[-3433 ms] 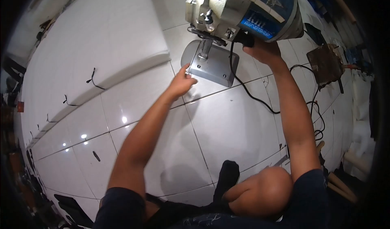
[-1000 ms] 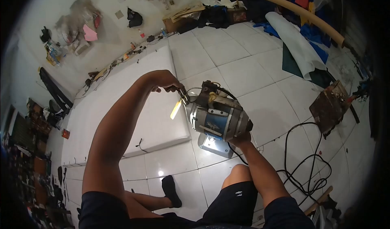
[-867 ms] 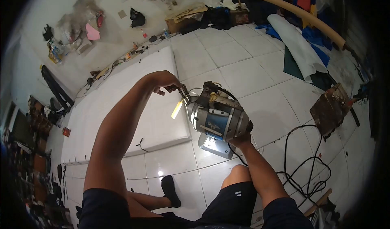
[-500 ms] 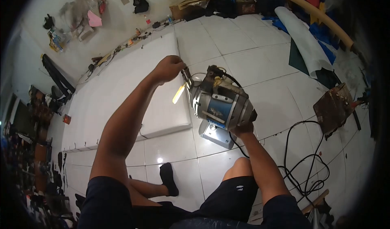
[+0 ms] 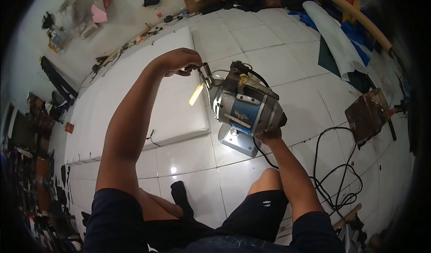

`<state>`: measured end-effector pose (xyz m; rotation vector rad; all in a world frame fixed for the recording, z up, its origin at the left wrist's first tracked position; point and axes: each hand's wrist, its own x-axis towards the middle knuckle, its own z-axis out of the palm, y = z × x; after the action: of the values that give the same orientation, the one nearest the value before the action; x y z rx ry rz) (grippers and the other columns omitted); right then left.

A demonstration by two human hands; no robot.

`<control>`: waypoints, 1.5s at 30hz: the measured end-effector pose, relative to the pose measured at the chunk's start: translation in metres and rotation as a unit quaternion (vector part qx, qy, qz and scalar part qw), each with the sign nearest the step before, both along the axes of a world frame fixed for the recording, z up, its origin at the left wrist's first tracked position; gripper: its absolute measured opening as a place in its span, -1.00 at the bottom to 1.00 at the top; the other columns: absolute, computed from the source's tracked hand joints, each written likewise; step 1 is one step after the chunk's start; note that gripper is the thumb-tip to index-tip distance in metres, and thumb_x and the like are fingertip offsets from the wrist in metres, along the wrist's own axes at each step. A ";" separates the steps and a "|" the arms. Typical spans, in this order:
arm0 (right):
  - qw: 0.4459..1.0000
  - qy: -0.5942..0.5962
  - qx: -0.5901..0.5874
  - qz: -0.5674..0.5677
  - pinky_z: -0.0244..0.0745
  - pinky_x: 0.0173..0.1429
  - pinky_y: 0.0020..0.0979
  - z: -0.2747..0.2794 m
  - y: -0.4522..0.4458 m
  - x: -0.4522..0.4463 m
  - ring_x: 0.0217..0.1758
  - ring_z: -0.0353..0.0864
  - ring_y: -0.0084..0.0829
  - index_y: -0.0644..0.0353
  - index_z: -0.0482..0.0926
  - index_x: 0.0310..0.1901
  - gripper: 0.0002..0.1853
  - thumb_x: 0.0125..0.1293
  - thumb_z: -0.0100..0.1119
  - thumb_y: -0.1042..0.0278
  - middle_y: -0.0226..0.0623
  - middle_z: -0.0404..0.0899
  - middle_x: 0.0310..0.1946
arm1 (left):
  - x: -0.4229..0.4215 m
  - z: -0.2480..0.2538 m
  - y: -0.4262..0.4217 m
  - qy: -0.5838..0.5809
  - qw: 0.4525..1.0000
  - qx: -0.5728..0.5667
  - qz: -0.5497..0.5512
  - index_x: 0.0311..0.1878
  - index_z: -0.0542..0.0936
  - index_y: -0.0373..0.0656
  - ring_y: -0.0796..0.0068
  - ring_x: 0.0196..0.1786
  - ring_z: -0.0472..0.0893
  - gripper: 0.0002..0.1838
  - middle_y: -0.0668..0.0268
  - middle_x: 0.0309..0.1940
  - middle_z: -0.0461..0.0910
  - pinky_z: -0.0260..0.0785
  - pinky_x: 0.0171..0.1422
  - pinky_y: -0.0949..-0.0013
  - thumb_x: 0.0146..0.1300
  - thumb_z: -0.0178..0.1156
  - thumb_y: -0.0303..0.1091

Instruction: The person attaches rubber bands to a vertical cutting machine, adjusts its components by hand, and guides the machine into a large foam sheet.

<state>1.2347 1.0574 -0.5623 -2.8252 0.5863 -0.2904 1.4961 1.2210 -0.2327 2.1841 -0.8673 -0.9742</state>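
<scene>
Head view: silver-blue cylindrical metal machine (image 5: 246, 111) already stands beside white rectangular slab (image 5: 173, 102), contact unconfirmed. We cannot tell grips: left hand (image 5: 182, 61) curled, right hand (image 5: 270, 137) fingers hidden.

The left hand (image 5: 185, 62) curls its fingers at a metal upright on the motorised machine (image 5: 244, 109), beside a glowing yellow strip (image 5: 196, 94); the right hand (image 5: 270, 136) meets the motor's underside, fingers hidden. The grey base plate (image 5: 237, 141) rests on the tiled floor (image 5: 191, 159), just beside a thick white slab (image 5: 130, 105). Black cord (image 5: 316, 156) loops near a rusty brown box (image 5: 368, 118).
</scene>
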 end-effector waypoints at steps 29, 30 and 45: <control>0.986 0.086 0.142 -0.007 0.21 0.44 -0.20 0.017 -0.020 -0.012 0.36 0.36 -0.20 -0.05 0.46 0.25 -0.39 0.20 0.29 -0.08 -0.20 0.46 0.25 | 0.151 -0.305 0.060 0.204 0.883 -0.293 0.306 -0.02 0.53 -0.25 0.52 -0.30 0.39 -0.68 0.31 -0.21 0.45 0.49 -0.13 0.40 0.23 0.25 -0.27; 0.984 0.038 0.173 0.022 0.16 0.47 -0.16 -0.004 -0.036 -0.020 0.40 0.30 -0.21 -0.08 0.44 0.26 -0.39 0.21 0.27 -0.11 -0.24 0.41 0.30 | 0.142 -0.301 0.061 0.191 0.891 -0.289 0.293 -0.04 0.53 -0.25 0.53 -0.32 0.39 -0.69 0.33 -0.22 0.46 0.49 -0.14 0.41 0.23 0.25 -0.27; 0.989 0.148 -0.026 -0.014 0.19 0.43 -0.05 0.054 -0.039 -0.004 0.38 0.30 -0.04 0.17 0.36 0.33 -0.22 0.17 0.34 -0.10 0.04 0.36 0.28 | 0.157 -0.298 0.142 0.091 0.957 -0.184 0.206 -0.04 0.55 -0.23 0.59 -0.38 0.36 -0.67 0.36 -0.24 0.43 0.41 -0.11 0.43 0.25 0.18 -0.19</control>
<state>1.2309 1.0183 -0.5086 -2.9336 0.6867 0.1134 1.6535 1.3634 -0.5304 1.8200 -0.4367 -0.7252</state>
